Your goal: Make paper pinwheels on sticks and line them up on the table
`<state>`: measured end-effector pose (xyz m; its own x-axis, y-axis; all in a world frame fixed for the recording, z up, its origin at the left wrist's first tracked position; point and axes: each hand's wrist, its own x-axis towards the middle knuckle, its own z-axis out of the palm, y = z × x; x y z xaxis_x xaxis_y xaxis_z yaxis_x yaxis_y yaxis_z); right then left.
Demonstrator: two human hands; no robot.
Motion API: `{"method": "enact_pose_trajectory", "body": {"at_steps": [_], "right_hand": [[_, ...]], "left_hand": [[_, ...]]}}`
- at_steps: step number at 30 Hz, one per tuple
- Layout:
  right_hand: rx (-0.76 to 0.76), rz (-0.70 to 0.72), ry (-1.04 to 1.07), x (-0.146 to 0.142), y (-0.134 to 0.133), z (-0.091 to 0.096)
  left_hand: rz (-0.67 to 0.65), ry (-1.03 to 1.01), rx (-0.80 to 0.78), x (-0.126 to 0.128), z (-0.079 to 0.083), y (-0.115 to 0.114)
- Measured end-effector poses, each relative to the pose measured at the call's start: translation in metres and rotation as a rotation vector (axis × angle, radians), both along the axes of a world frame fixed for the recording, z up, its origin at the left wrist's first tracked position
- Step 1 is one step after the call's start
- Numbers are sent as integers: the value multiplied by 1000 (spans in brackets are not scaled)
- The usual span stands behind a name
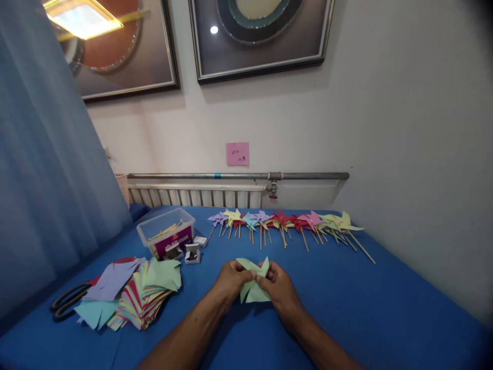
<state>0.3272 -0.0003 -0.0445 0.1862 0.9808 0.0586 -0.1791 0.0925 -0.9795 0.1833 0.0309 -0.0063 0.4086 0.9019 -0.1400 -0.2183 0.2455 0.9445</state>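
Note:
Between my two hands is a light green paper pinwheel piece (257, 294) with cut corners, held above the blue cloth. My left hand (232, 280) is closed on its left side, the thumb near the middle of the paper. From the right, my right hand (280, 288) pinches the same sheet, its thumb also close to the centre. The two thumbs nearly meet there. Some fingertips are hidden behind the paper, and I cannot tell whether a pin is between them.
Cut paper sheets (144, 295) lie fanned at left beside black-handled scissors (69, 300). Behind them stand a clear plastic box (165, 228) of sticks and small white boxes (192, 254). Finished pinwheels (281, 220) line the back of the blue cloth (346, 303), below a metal pipe (192, 176).

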Motion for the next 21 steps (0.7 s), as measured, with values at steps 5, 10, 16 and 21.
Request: {"method": "enact_pose_trajectory", "body": {"at_steps": [5, 10, 16, 21], "right_hand": [[-17, -3, 30, 0, -3, 5], [-31, -6, 21, 0, -4, 7], [-32, -38, -3, 1, -1, 2], [-44, -60, -3, 0, 5, -8]], "left_hand": [[-6, 19, -9, 0, -4, 3], [1, 23, -11, -1, -4, 3], [-2, 13, -6, 0, -3, 2], [104, 160, 23, 3, -8, 6]]}}
